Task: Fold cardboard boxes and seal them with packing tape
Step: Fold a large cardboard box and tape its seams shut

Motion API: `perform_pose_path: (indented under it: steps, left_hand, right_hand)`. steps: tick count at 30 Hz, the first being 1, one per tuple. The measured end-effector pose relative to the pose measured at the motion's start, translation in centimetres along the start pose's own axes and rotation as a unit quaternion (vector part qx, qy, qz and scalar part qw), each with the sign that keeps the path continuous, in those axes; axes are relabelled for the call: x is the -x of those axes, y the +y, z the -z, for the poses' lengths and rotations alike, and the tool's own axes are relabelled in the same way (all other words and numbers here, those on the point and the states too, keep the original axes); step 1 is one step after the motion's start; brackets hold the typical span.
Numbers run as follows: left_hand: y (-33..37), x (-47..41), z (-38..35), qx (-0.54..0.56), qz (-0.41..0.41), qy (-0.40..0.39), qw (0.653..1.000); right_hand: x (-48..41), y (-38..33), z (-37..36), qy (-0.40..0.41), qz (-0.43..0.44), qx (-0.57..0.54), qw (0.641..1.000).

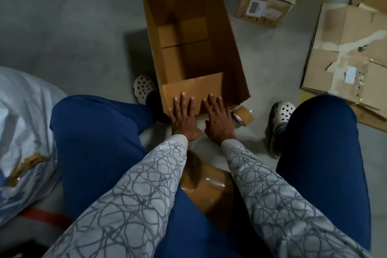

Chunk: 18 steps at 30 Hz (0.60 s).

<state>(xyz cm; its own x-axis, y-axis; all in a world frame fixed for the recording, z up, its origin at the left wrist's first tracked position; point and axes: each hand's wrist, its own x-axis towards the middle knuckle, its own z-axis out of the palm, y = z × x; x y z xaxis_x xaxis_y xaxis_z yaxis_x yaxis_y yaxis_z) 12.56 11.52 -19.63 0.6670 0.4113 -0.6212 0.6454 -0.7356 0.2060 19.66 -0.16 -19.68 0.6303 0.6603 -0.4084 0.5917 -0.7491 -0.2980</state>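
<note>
Open cardboard box (230, 48) stands on the grey floor (83, 27), centre of the scene, between the person's feet, mouth facing up toward the camera. Tall brown walls, far side cut off by the top edge. Bottom flaps (184, 33) inside are closed, with a seam line across them. Near top flap (194, 87) is folded inward over the opening. Left hand (182, 114) lies flat on that flap's near left part, fingers straight and slightly spread, holding nothing. Right hand (217, 115) is just beside it on the right, also flat, fingers straight, palm over the flap's near edge, holding nothing. The hands are close but apart. Both sleeves are grey with a dark scribble pattern. Brown packing tape roll (243, 115) sits on the floor just right of the right hand, at the box's near right corner, tilted on its edge; whether it touches the box cannot be told. Left shoe (143, 88), a pale clog with holes, is against the box's left wall; right shoe (280, 117) is well right of the tape. Knees in blue trousers on both sides. Glossy brown taped object (207, 186) sits between the legs, near, under the forearms. White sack (23, 121) at near left, red strip (50, 216) below it. Worn box (263, 4) with a label at far right; flattened torn cardboard (351, 52) at the right edge.
</note>
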Motion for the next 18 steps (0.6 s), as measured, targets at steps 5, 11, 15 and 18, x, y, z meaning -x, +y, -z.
perform_pose_path:
  steps: [5,11,15,18]
  left_hand:
    - [-0.3,-2.0,0.0,0.003,0.015,-0.085,0.996]
    - [-0.7,-3.2,0.3,-0.013,0.002,-0.152,0.988]
    - [-0.1,-2.8,1.9,0.004,0.007,-0.154,0.988]
    - [1.1,-2.2,3.9,0.009,0.000,-0.128,0.992]
  right_hand:
    - [-0.8,1.1,-0.7,-0.070,-0.012,-0.010,0.997]
    - [-3.1,2.0,0.7,-0.148,-0.011,-0.006,0.989]
    - [-3.3,2.1,2.4,-0.168,-0.023,-0.027,0.985]
    - [-3.6,1.6,2.8,-0.139,-0.029,-0.044,0.989]
